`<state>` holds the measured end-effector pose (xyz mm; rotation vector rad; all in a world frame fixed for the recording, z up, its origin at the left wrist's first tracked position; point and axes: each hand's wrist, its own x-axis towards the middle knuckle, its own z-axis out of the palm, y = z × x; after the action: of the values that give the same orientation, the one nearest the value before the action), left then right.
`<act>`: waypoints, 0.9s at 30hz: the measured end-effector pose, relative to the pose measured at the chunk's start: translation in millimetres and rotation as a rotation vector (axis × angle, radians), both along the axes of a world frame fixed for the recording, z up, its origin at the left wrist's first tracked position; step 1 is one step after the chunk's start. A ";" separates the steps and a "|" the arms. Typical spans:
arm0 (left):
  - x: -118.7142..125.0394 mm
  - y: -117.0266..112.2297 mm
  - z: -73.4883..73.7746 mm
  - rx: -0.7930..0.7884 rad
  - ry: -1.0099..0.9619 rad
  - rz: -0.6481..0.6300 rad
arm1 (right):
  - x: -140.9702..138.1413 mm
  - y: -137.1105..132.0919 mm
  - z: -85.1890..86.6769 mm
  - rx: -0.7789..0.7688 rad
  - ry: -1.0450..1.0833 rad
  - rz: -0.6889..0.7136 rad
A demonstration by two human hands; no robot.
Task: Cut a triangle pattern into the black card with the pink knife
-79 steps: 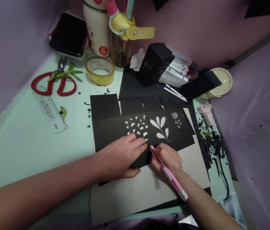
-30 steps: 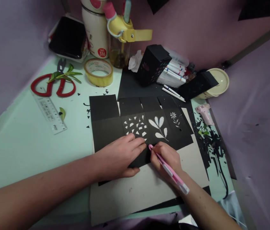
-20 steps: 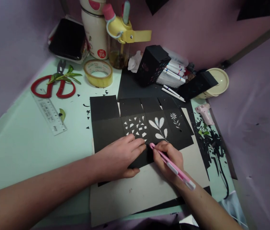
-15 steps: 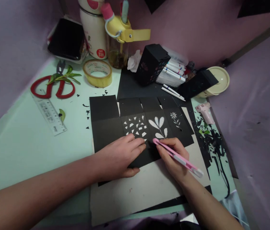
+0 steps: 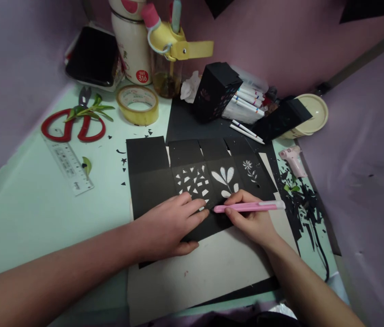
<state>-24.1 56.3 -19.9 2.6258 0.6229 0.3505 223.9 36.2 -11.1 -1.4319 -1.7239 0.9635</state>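
Black card [image 5: 149,181], with cut-out shapes, flowers and leaves showing white, lies on a grey board [image 5: 192,281]. My left hand [image 5: 174,222] rests flat on the card, fingers stretched out over the lower part of the cut shapes. In my right hand [image 5: 249,218] is a pink craft knife [image 5: 246,207], pinched near its front end and lying almost level. Its tip points left, close to my left fingertips, at the lower edge of the cut pattern; the blade is too small to make out.
Red-handled scissors [image 5: 72,125], a clear ruler [image 5: 71,165] and a tape roll [image 5: 137,105] lie left. Behind stand a yellow-topped bottle [image 5: 166,59] and a black box [image 5: 215,91]. On the right are a pink glue gun [image 5: 293,161] and black paper scraps [image 5: 304,204].
The pink knife has swung from slanting down to the right to nearly level, its tip moving slightly down and left. My left hand has stayed on the card.
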 end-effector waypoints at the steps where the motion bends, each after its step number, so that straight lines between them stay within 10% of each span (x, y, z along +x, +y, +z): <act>1: 0.0 -0.1 -0.3 -0.001 0.002 0.001 | -0.1 -0.6 -1.6 0.004 -0.005 0.007; 27: 0.6 -0.5 -1.1 0.007 0.009 0.017 | -5.1 0.2 1.9 0.049 -0.071 0.011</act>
<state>-23.5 55.8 -20.9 2.6317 0.6490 0.3475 218.8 36.3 -9.2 -1.4416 -1.7966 0.8799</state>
